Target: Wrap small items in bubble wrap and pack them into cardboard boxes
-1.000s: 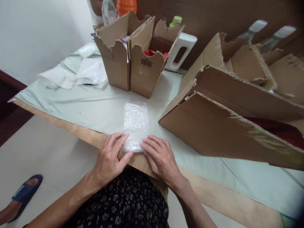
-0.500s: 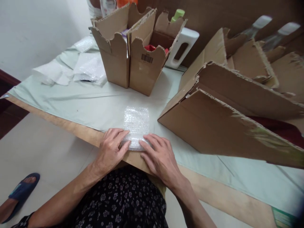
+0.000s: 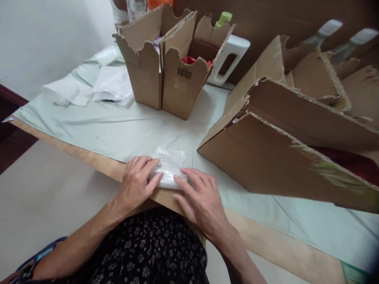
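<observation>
A small piece of clear bubble wrap [image 3: 171,165] lies rolled up at the near edge of the table, on a pale green cloth [image 3: 118,130]. My left hand [image 3: 137,183] rests on its left end, fingers curled over the roll. From the other side my right hand [image 3: 201,199] presses its fingertips against the right end. Both hands hold the roll between them.
Two open cardboard boxes [image 3: 145,79] [image 3: 180,88] stand at the back, a white jug [image 3: 227,59] behind them. A large torn cardboard box [image 3: 266,161] lies on its side to the right. Loose bubble-wrap sheets [image 3: 112,85] lie at the back left. The wooden table edge [image 3: 97,161] runs diagonally.
The bubble wrap was a long flat strip; my hands have rolled it up away from me, so it now shows much shorter and thicker.
</observation>
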`<state>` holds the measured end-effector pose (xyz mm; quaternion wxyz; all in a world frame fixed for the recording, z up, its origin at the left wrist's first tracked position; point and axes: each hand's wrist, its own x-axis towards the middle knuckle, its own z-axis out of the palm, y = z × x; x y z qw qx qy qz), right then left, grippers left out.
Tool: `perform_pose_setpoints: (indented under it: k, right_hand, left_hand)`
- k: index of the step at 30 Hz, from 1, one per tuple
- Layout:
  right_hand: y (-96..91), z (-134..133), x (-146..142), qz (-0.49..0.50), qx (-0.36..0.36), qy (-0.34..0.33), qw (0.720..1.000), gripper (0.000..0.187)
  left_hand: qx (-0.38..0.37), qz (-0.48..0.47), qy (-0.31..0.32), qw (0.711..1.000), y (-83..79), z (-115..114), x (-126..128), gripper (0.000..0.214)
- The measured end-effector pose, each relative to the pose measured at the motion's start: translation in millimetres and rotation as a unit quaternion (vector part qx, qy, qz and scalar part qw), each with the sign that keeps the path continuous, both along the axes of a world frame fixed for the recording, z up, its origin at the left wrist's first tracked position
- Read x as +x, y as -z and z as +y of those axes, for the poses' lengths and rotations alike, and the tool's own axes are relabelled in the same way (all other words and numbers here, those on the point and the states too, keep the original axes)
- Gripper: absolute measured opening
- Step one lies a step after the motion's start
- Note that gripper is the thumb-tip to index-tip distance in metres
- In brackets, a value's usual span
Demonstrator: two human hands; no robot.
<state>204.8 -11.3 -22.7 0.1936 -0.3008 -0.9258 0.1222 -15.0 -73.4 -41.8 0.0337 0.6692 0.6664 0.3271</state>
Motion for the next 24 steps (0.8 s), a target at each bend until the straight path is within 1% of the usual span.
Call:
perform_pose_setpoints:
  k: [2, 4, 5, 6, 8, 10, 11, 12, 13, 14, 15, 16, 17, 18, 19, 20, 21, 22, 24]
  right_hand:
    - [3.1, 4, -3, -0.006, -0.027, -0.014, 1.0, 0.029]
    - [2.1, 5, -6, 0.042, -0.064, 0.017, 0.997, 0.031]
    - [-0.7, 4, -6, 0.076, -0.089, 0.037, 0.992, 0.031]
    - [-4.8, 1, -6, 0.105, -0.122, 0.049, 0.986, 0.031]
    - [-14.6, -9, -5, 0.133, -0.202, 0.034, 0.97, 0.028]
    - [-21.8, -21, 0, 0.131, -0.27, 0.013, 0.954, 0.025]
    - [-22.9, -28, 5, 0.136, -0.285, 0.022, 0.949, 0.026]
    - [-22.1, -33, 11, 0.148, -0.288, 0.046, 0.945, 0.031]
    - [-19.6, -39, 18, 0.169, -0.287, 0.08, 0.939, 0.043]
    - [-15.7, -43, 26, 0.194, -0.294, 0.112, 0.929, 0.058]
    - [-11.1, -47, 34, 0.221, -0.316, 0.128, 0.914, 0.072]
    - [-6.3, -50, 42, 0.247, -0.352, 0.127, 0.894, 0.079]
    - [-2.1, -53, 49, 0.269, -0.394, 0.112, 0.872, 0.075]
    - [0.7, -54, 55, 0.286, -0.427, 0.097, 0.852, 0.065]
    - [1.5, -55, 61, 0.3, -0.445, 0.088, 0.839, 0.054]
    - [-0.1, -55, 68, 0.307, -0.445, 0.091, 0.836, 0.046]
    - [-4.4, -54, 76, 0.305, -0.433, 0.104, 0.842, 0.042]
    - [-11.4, -53, 85, 0.296, -0.411, 0.124, 0.853, 0.039]
    - [-32.2, -49, 112, 0.266, -0.354, 0.16, 0.882, 0.035]
  left_hand:
    - [-0.001, -0.054, -0.034, 0.998, -1.9, -8, -1, 0.03]
    - [-0.014, -0.159, -0.076, 0.984, -4.8, -25, 1, 0.038]
    - [-0.027, -0.227, -0.088, 0.97, -6.2, -33, 3, 0.042]
    - [-0.047, -0.301, -0.086, 0.948, -7.4, -41, 5, 0.048]
    - [-0.1, -0.442, -0.054, 0.89, -9.3, -51, 10, 0.061]
    - [-0.154, -0.534, -0.023, 0.831, -10.6, -52, 17, 0.074]
    - [-0.173, -0.556, -0.019, 0.813, -10.8, -50, 21, 0.078]
    - [-0.184, -0.566, -0.021, 0.803, -10.5, -48, 25, 0.08]
    - [-0.19, -0.567, -0.018, 0.801, -9.6, -46, 30, 0.08]
    - [-0.193, -0.562, -0.01, 0.804, -7.9, -45, 35, 0.078]
    - [-0.199, -0.553, 0.006, 0.809, -5.8, -45, 39, 0.074]
    - [-0.208, -0.539, 0.027, 0.816, -3.5, -45, 43, 0.069]
    - [-0.219, -0.519, 0.053, 0.824, -1.9, -46, 47, 0.066]
    - [-0.228, -0.493, 0.082, 0.836, -1.7, -45, 49, 0.064]
    - [-0.227, -0.46, 0.112, 0.851, -3.6, -42, 50, 0.065]
    - [-0.21, -0.42, 0.146, 0.871, -8.3, -37, 51, 0.068]
    - [-0.176, -0.373, 0.178, 0.893, -16.1, -29, 51, 0.073]
    - [-0.131, -0.318, 0.205, 0.916, -26.7, -17, 51, 0.076]
    - [-0.017, -0.194, 0.225, 0.955, -53.9, 14, 53, 0.077]
